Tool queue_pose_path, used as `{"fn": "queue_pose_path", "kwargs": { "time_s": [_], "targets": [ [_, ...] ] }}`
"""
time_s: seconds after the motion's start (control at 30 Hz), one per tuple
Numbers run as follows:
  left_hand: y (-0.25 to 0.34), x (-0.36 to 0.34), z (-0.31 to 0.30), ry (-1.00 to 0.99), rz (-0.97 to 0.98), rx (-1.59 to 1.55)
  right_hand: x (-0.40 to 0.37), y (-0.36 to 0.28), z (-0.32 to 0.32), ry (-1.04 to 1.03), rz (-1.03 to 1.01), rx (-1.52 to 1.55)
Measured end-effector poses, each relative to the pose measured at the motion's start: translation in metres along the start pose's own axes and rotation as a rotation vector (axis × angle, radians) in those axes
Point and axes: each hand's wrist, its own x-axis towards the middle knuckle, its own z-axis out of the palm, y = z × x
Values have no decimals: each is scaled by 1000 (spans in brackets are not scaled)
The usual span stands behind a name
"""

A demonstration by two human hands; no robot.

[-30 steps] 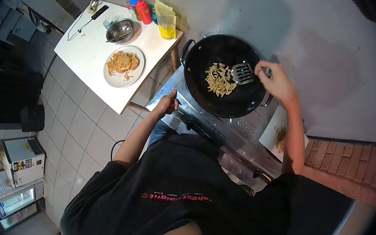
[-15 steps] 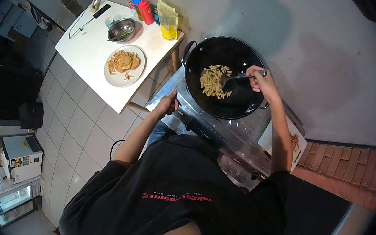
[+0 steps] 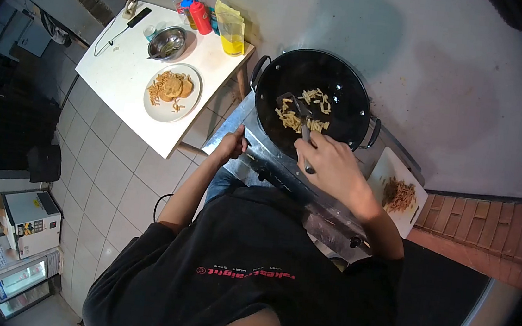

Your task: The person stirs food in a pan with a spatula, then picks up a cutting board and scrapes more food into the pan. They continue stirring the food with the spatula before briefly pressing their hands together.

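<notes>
A black two-handled wok [image 3: 352,90] sits on the metal stove [image 3: 285,173], with pale, short fried pieces [image 3: 288,118] in its left and middle part. My right hand [image 3: 331,164] is closed round the handle of a dark spatula [image 3: 300,108] at the wok's near edge. The blade lies among the pieces. Near the stove's left front corner, my left hand [image 3: 232,146] has its fingers curled in; whether anything is inside them is hidden.
On the left, a white table [image 3: 116,84] bears a plate [image 3: 152,108] of food, a metal bowl [image 3: 168,42], a red bottle [image 3: 200,18] and a yellow pouch [image 3: 231,29]. A white cutting board [image 3: 385,163] with brown chopped food [image 3: 400,197] lies right of the stove.
My right hand has swung from the wok's right side to its near side with the spatula. The pieces are more spread out, and the cutting board is more exposed. My left hand stayed put.
</notes>
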Motion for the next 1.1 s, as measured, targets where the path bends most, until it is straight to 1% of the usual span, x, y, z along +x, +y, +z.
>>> {"fn": "queue_pose_path", "kwargs": {
  "time_s": [0.07,0.13,0.27,0.33,0.4,0.47,0.53,0.6,0.67,0.73,0.8,0.83,0.9,0.93,1.0,1.07,1.1],
  "targets": [
    [-2,2,-1,-17,-2,-11,-1,-7,-7,-14,-34,-54],
    [-3,2,0,0,30,1,-3,-8,-11,-165,-52,-203],
    [-1,0,1,-5,13,-22,3,2,-23,-107,-25,-181],
    [2,-4,3,0,25,-2,11,19,-33,-63,107,-133],
    [3,-6,4,9,13,-2,21,50,-40,104,92,73],
    [3,-4,4,19,3,-4,28,71,-47,143,265,245],
    [0,-1,2,8,-7,-11,30,98,-49,112,446,185],
    [-1,1,0,-2,-11,-23,31,123,-50,130,463,181],
    [0,1,1,-15,-16,-32,30,144,-52,71,557,189],
    [0,-1,3,25,3,-7,28,158,-46,101,568,227],
    [1,-2,3,8,-4,-14,28,166,-42,29,599,267],
    [1,-2,3,-6,-6,-19,28,166,-39,28,603,268],
    [2,-3,4,-4,-11,-17,31,162,-30,-8,739,439],
    [2,-3,3,-1,-12,-18,29,167,-21,-8,736,439],
    [0,-1,2,1,6,-20,22,180,5,9,828,950],
    [-1,1,1,1,20,-20,17,170,22,80,828,1071],
    [-1,2,0,1,11,-18,16,163,28,125,794,1115]
  ]
}}
